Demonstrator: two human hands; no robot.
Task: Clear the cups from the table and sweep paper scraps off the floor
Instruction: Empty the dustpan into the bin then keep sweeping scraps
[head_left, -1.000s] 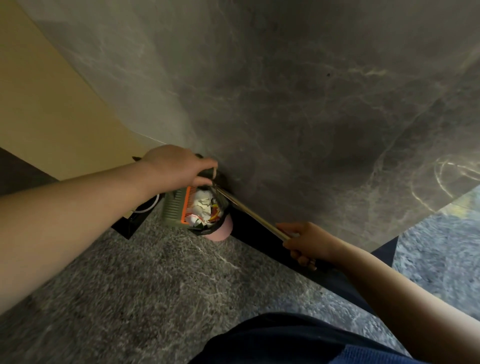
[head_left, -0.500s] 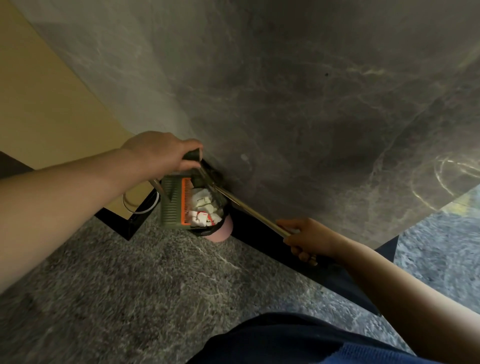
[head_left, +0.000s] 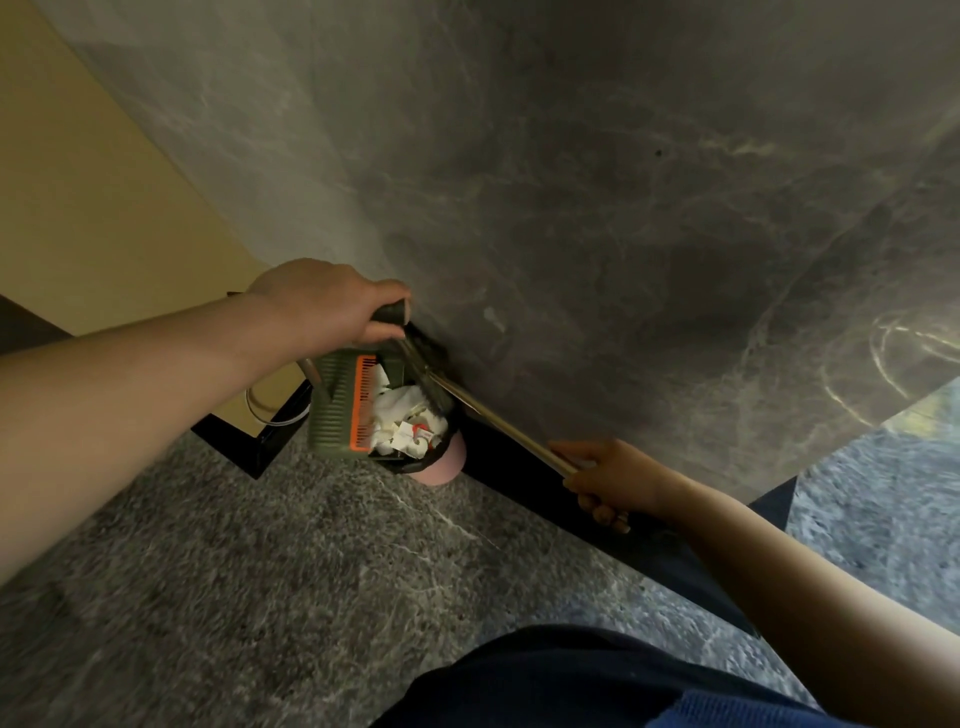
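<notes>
Over the pink bin (head_left: 439, 470) by the wall, my left hand (head_left: 322, 304) grips the green dustpan (head_left: 337, 405) tipped above paper scraps (head_left: 405, 423) inside, while my right hand (head_left: 610, 480) clasps the broom handle (head_left: 498, 421) slanting toward it.

A large slab of grey marble (head_left: 597, 208) with pale veins is seen filling the upper view. Left of the slab, a plain beige wall (head_left: 93, 208) is seen. Below it, a black baseboard (head_left: 519, 457) is met by speckled grey stone floor (head_left: 260, 571).
</notes>
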